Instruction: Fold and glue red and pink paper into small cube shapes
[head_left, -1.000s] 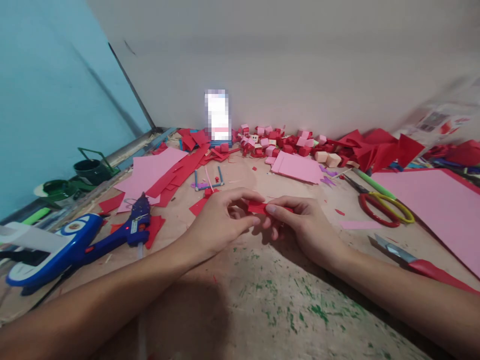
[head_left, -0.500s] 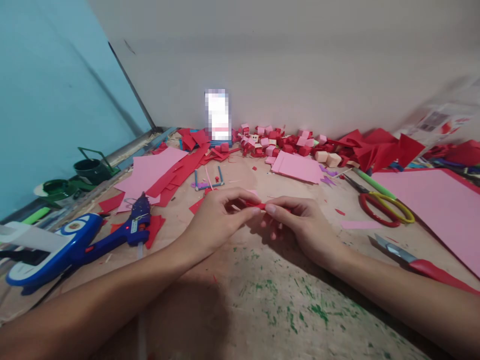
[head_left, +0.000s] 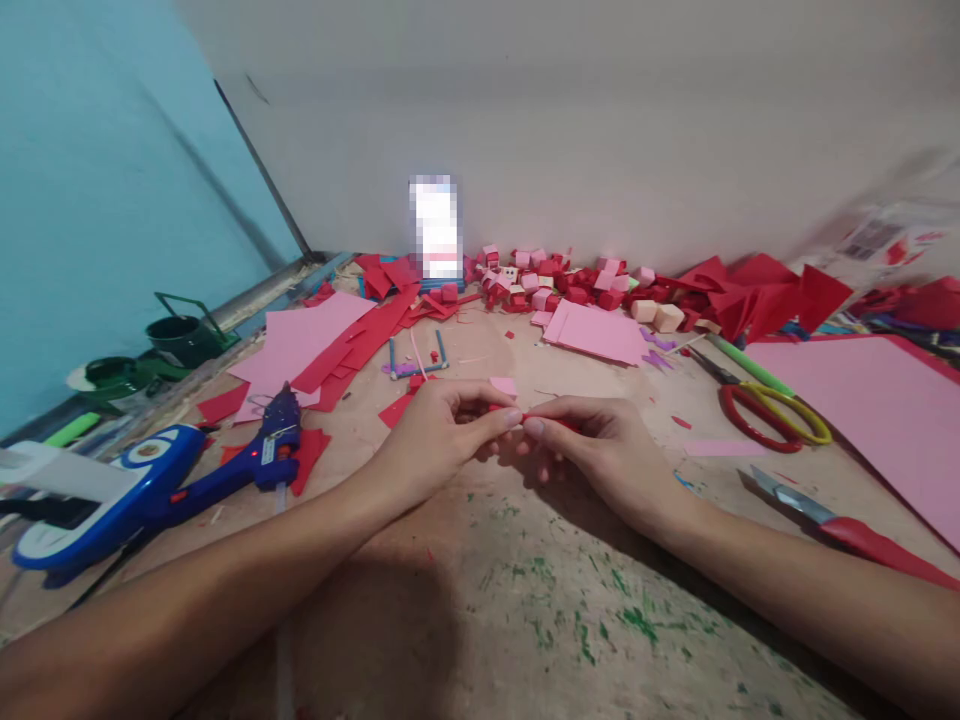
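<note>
Red paper piece (head_left: pixel 524 418): you had it raised between both hands, over the green-flecked tabletop (head_left: pixel 585 620).
Left hand (head_left: pixel 442 430): thumb and forefinger pinched one end.
Right hand (head_left: pixel 611 440): thumb and forefinger pinched the other, your fingertips nearly meeting.
Change: a second earlier its flat face showed; now only slivers did, suggesting you were turning or folding it.
Pink scrap (head_left: pixel 503 385): it showed beyond your left fingers, unseen a second earlier.
Hidden: your fingers covered most of the piece; any creases couldn't be made out.
Phone screen (head_left: pixel 436 228): blurred, unreadable.
</note>
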